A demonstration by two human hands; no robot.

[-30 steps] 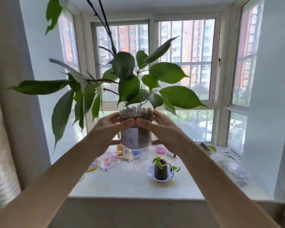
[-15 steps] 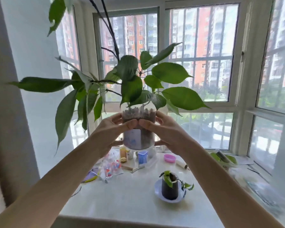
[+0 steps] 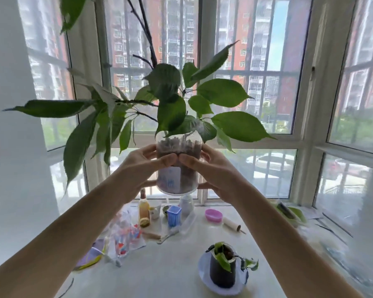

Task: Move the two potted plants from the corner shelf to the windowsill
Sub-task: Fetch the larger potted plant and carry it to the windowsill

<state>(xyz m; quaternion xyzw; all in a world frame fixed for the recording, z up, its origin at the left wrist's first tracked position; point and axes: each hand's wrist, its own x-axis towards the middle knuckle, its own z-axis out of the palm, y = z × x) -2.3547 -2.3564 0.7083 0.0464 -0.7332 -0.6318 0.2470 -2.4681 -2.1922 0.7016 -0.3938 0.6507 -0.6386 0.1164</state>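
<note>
Above the windowsill (image 3: 177,274), clear plant pot (image 3: 177,166), blurred blue label, both hands

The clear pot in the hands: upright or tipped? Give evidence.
Upright: the clear pot has vertical walls between left hand and right hand.

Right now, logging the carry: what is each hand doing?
Left hand: closed on the clear plant pot, held in the air.
Right hand: closed on the same pot.
</note>
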